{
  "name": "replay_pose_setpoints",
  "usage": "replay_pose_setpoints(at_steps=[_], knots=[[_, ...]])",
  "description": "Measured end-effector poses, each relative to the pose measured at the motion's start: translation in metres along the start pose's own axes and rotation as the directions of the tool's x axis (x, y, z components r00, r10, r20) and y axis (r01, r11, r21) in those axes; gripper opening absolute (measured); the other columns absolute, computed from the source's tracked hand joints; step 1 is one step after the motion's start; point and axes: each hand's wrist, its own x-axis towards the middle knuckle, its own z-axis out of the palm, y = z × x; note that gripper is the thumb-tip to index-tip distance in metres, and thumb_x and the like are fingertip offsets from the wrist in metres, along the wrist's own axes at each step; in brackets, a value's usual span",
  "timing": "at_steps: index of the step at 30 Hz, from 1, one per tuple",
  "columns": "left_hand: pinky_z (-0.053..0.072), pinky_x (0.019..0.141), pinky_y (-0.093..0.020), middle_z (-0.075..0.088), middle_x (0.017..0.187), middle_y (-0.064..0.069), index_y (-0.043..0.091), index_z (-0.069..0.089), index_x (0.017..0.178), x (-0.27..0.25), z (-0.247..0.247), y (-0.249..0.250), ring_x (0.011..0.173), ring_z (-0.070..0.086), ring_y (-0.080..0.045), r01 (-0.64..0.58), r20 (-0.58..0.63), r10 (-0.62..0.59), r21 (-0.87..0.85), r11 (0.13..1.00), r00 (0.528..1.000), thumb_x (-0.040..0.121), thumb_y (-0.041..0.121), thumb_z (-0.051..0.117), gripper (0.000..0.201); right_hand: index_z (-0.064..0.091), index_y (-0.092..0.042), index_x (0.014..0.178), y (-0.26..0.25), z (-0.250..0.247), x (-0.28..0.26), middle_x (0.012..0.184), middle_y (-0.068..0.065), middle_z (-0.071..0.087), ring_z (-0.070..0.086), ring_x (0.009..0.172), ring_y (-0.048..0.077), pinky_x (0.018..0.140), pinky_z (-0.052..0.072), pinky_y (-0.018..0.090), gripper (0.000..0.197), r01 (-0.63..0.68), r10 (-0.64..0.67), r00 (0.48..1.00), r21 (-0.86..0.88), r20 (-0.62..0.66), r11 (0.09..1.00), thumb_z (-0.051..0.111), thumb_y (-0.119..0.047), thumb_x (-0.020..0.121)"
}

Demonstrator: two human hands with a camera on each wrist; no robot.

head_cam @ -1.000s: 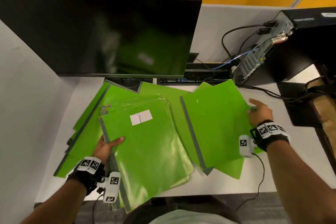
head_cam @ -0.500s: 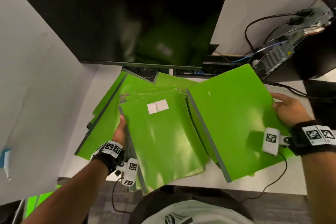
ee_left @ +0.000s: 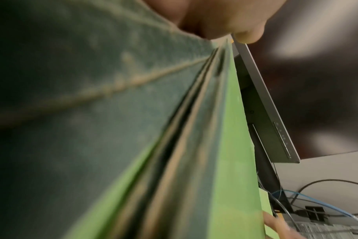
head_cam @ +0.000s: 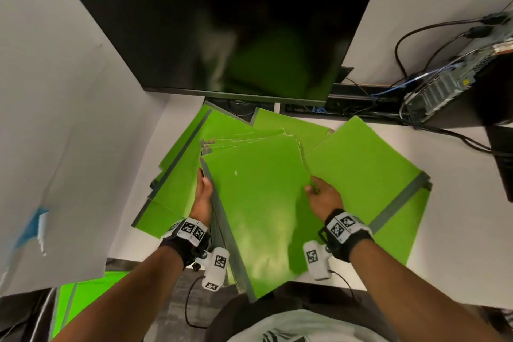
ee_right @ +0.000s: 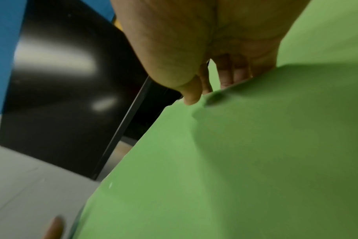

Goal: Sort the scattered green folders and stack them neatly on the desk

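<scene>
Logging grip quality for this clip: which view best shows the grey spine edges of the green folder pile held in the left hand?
Left wrist: the grey spine edges run layered beneath the left hand. Head shows one strip. Right wrist shows none.

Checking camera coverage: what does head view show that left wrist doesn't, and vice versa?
Head only: both hands on the top green folder, left hand at its grey spine, right hand on the opposite edge; scattered folders on the desk; another folder below desk level.
Left wrist only: edge-on layers of the held stack; the monitor's button strip.
Both: monitor, computer tower, cables.
</scene>
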Motion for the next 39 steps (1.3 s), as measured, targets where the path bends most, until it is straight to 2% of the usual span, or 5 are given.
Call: replay_pose_setpoints(at_steps=[7,17,26,34,39], knots=[[0.023,0.113,-0.041,0.025,0.153,-0.006,0.021,0.029,0.146,0.002,0.001,-0.021,0.139,0.029,-0.023,0.008,-0.061,-0.012,-0.053,0.999,0.998,0.099,0.043,0.037,0.053,0.041,-0.005,0.14,-0.021,0.004,0.005,0.138,0.017,0.052,0.05,0.127,0.031,0.099,0.043,0.034,0.065,-0.036,0.044,0.998,-0.17,0.045,0.985,0.062,-0.038,0.089],[0.012,0.117,-0.037,0.005,0.16,0.0,0.026,0.006,0.153,0.001,0.009,-0.03,0.147,0.011,-0.017,-0.064,-0.05,0.061,-0.07,0.995,0.997,0.101,0.034,0.035,0.06,0.058,-0.013,0.13,-0.01,-0.009,0.008,0.129,0.011,0.062,0.059,0.116,0.027,0.088,0.044,0.022,0.038,-0.075,0.073,0.997,-0.094,-0.02,0.993,0.059,-0.02,0.093],[0.026,0.114,-0.037,0.03,0.15,-0.005,0.016,0.005,0.152,0.01,0.009,-0.029,0.137,0.031,-0.02,-0.055,-0.025,0.056,0.052,0.997,0.998,0.096,0.018,0.051,0.072,0.042,-0.006,0.14,-0.021,-0.007,-0.001,0.137,0.017,0.052,0.052,0.123,0.033,0.095,0.046,0.034,0.056,-0.048,0.06,0.997,-0.182,0.056,0.982,0.056,-0.034,0.093],[0.022,0.116,-0.044,0.018,0.152,-0.021,0.021,-0.005,0.152,0.015,0.008,-0.024,0.14,0.024,-0.033,-0.06,-0.022,0.07,0.302,0.951,0.997,0.083,0.04,0.068,0.102,0.028,-0.005,0.148,-0.01,-0.004,0.0,0.148,0.013,0.041,0.04,0.136,0.026,0.11,0.033,0.028,0.073,0.049,-0.035,0.995,-0.149,0.095,0.988,0.066,-0.018,0.087],[0.044,0.098,-0.057,0.049,0.129,-0.018,0.025,0.042,0.13,0.054,-0.008,-0.055,0.122,0.046,-0.04,0.113,-0.053,-0.101,0.334,0.936,0.994,0.043,0.073,0.077,0.105,0.058,-0.014,0.13,0.013,-0.039,0.021,0.136,0.011,0.053,0.05,0.124,0.027,0.102,0.037,0.027,0.042,0.069,-0.072,0.997,-0.11,-0.023,0.992,0.061,-0.025,0.089]])
